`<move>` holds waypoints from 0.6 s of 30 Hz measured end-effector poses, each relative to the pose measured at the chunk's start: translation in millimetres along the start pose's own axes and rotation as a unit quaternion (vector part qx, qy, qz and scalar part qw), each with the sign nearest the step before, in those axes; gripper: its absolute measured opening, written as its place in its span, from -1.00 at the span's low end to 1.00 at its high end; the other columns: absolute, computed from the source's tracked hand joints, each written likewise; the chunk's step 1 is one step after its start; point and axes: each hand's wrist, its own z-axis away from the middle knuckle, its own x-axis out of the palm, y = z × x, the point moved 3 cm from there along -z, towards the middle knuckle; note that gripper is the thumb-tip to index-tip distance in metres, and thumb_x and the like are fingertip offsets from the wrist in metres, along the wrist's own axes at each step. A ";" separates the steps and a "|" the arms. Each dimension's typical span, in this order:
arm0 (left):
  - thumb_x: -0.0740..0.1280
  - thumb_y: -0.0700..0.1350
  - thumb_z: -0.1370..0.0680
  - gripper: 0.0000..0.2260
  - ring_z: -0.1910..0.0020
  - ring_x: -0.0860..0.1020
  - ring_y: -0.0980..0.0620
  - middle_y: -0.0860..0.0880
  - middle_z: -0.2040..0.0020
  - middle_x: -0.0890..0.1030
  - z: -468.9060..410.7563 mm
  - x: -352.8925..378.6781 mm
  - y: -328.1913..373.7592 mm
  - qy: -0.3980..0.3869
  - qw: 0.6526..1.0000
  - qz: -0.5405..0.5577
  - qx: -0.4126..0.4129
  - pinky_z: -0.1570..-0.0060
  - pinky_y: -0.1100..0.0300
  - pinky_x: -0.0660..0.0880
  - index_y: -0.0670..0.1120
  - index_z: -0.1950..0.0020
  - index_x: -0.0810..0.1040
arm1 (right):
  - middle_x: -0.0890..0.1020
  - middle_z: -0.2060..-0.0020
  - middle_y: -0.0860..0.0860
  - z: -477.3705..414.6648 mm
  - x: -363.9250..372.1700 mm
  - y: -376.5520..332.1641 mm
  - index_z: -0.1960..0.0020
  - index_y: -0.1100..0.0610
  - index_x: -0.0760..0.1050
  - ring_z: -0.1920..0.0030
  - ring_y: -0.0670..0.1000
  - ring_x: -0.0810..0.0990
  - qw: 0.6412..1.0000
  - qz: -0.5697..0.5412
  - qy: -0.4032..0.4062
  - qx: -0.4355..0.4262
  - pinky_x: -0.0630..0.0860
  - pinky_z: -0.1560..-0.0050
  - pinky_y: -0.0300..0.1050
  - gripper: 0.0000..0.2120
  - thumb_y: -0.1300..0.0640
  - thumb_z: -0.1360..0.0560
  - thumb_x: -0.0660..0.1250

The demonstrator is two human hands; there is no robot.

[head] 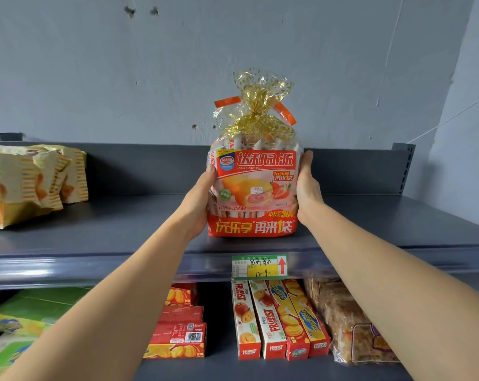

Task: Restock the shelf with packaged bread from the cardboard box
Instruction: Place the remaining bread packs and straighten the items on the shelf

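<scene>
The tall bread bag (pixel 255 192) is stood upright at the top shelf's (pixel 95 232) front edge, clamped at nine o'clock by the left hand (pixel 202 196) and three o'clock by the right hand (pixel 307 188), and could be toppled forward once released, being top-heavy.

A pale grey-blue painted wall (pixel 233 50) fills the upper part of the view, marked with dark chips and small holes near its top and lower middle. A second wall (pixel 463 133) meets it at the right, forming a corner. A thin wire (pixel 450 119) runs slantwise across that corner. In front stands dark grey metal shelving (pixel 123 221) with a low back panel and a perforated upright (pixel 404 166) at its right end. Light is soft and even.
</scene>
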 end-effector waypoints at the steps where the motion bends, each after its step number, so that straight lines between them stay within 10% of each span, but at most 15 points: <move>1: 0.04 0.23 -0.61 -0.62 0.01 0.68 0.02 0.02 -0.03 0.70 0.1 0.9 -0.1 0.008 1.000 -0.003 0.002 0.14 0.09 0.61 0.11 -0.14 0.57 | 0.69 0.19 0.01 -0.7 -0.5 -0.4 0.11 0.00 0.57 0.16 0.01 0.67 1.000 0.002 -0.001 0.000 0.52 0.25 -0.10 -0.34 -0.44 -0.51 -0.13; 18: 0.08 0.23 -0.60 -0.59 0.03 0.65 0.12 0.04 -0.05 0.68 14.9 -4.6 4.1 0.082 0.989 -0.111 0.047 0.12 0.22 0.49 0.04 -0.20 0.55 | 0.65 0.18 -0.02 0.8 -10.9 5.2 0.04 0.00 0.57 0.21 -0.06 0.58 1.000 0.023 0.001 -0.005 0.36 0.33 -0.18 -0.34 -0.35 -0.57 -0.20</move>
